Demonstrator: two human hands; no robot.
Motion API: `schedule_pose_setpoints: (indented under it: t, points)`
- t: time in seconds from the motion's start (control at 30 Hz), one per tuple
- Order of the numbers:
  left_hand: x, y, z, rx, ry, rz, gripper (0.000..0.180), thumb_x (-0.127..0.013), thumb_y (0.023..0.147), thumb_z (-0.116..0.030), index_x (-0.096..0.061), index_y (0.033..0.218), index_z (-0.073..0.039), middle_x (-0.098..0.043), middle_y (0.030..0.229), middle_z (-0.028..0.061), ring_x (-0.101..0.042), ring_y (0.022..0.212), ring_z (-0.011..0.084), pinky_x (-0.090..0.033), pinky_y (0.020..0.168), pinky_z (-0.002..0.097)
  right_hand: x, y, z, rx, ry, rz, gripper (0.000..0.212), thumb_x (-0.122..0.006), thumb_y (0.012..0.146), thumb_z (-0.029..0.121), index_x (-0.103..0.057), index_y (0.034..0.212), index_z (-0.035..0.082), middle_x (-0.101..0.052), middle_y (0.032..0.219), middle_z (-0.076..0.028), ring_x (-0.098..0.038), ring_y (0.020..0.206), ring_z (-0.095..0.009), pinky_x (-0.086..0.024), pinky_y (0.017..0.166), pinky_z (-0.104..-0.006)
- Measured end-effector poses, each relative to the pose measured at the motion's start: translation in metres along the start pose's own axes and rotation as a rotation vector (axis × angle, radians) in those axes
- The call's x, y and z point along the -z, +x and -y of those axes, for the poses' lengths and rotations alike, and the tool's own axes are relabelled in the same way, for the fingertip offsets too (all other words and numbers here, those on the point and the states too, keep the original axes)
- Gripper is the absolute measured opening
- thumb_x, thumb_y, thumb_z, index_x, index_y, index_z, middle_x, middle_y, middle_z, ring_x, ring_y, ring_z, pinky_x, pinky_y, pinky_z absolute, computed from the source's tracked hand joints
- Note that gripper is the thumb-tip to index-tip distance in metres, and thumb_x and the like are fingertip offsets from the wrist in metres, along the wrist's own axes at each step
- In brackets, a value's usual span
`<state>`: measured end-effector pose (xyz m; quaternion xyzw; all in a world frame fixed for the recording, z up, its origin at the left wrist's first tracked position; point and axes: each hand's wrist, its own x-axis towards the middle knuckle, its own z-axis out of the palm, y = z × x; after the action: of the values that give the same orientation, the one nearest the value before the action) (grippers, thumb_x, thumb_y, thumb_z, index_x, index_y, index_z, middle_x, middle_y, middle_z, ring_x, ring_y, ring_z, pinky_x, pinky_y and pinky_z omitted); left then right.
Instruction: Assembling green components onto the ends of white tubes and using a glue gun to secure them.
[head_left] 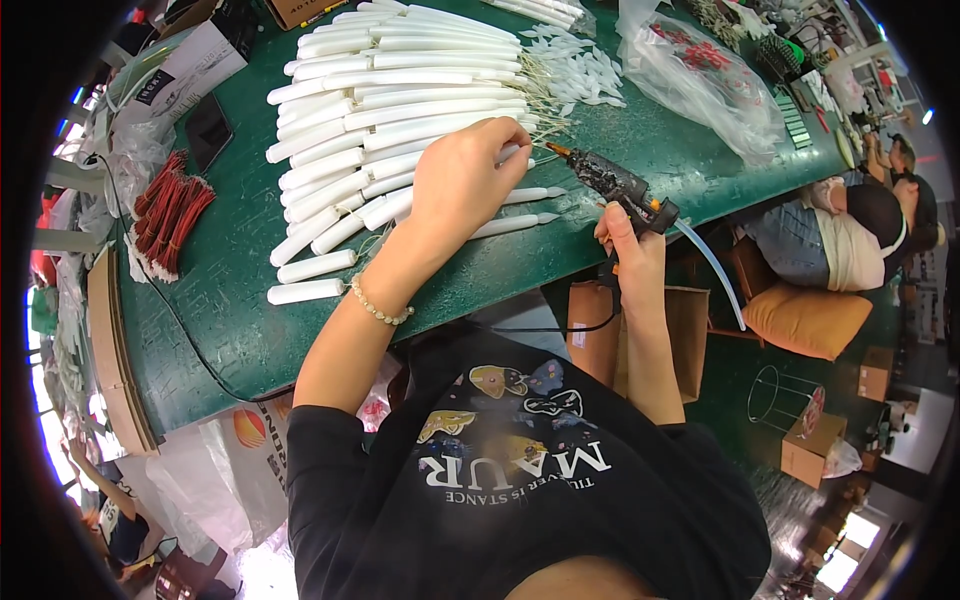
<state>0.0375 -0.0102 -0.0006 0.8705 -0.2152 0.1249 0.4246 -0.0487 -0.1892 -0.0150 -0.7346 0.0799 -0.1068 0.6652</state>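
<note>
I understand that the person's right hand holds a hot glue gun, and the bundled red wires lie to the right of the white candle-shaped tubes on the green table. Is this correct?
No: the bundled red wires lie to the left of the white candle-shaped tubes, as the head view shows. The rest stands: the right hand holds the hot glue gun.

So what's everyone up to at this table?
A person grips a black glue gun in the right hand, its nozzle pointing toward the left hand. That hand is over white candle-shaped sticks laid in rows on the green table; what it holds, if anything, is hard to tell. Translucent flame-shaped pieces lie beyond.
</note>
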Motion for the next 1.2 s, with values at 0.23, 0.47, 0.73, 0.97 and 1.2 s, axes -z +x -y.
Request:
schedule_pose_setpoints:
  t: [0.23, 0.47, 0.73, 0.97, 1.2]
  points:
    - [0.001, 0.000, 0.000, -0.006, -0.002, -0.008, 0.010, -0.059, 0.076, -0.016, -0.063, 0.082, -0.009, -0.065, 0.077, 0.0088, -0.062, 0.068, 0.0282, -0.048, 0.060, 0.0358, -0.001, 0.000, 0.002, -0.009, -0.003, -0.012, 0.030, -0.057, 0.088, 0.032, -0.056, 0.072, 0.007, -0.051, 0.065, 0.003, -0.043, 0.058, -0.004, -0.031, 0.052, -0.0201]
    - [0.000, 0.000, 0.001, -0.014, -0.019, -0.032, 0.010, -0.059, 0.076, -0.015, -0.063, 0.082, -0.008, -0.065, 0.076, 0.0095, -0.062, 0.067, 0.0283, -0.048, 0.059, 0.0353, -0.001, -0.002, 0.007, -0.035, -0.010, -0.011, 0.031, -0.058, 0.087, 0.034, -0.056, 0.072, 0.007, -0.051, 0.065, 0.003, -0.043, 0.058, -0.004, -0.031, 0.051, -0.0197]
    - [0.002, -0.001, 0.001, -0.011, -0.049, -0.039, 0.010, -0.060, 0.077, -0.016, -0.063, 0.081, -0.007, -0.065, 0.076, 0.0106, -0.061, 0.065, 0.0278, -0.048, 0.059, 0.0349, 0.039, 0.040, -0.002, -0.098, -0.203, -0.124, 0.037, -0.059, 0.085, 0.041, -0.060, 0.074, 0.005, -0.056, 0.065, 0.001, -0.047, 0.056, -0.005, -0.034, 0.049, -0.0200]
    - [0.006, -0.003, -0.002, 0.036, -0.060, 0.008, 0.013, -0.063, 0.079, -0.016, -0.065, 0.086, -0.005, -0.065, 0.076, 0.0110, -0.064, 0.067, 0.0232, -0.048, 0.061, 0.0294, 0.128, 0.100, 0.009, -0.205, -0.990, -0.138, 0.062, -0.054, 0.081, 0.057, -0.063, 0.060, 0.000, -0.057, 0.052, -0.006, -0.055, 0.049, -0.013, -0.041, 0.050, -0.0248]
    - [0.009, -0.005, 0.000, 0.024, -0.080, -0.003, 0.013, -0.063, 0.079, -0.015, -0.066, 0.087, -0.005, -0.066, 0.078, 0.0102, -0.064, 0.067, 0.0212, -0.048, 0.061, 0.0288, 0.105, 0.118, 0.034, 0.006, -1.451, -0.298, 0.052, -0.056, 0.082, 0.048, -0.064, 0.071, -0.003, -0.060, 0.061, -0.016, -0.062, 0.060, -0.029, -0.044, 0.056, -0.0351]
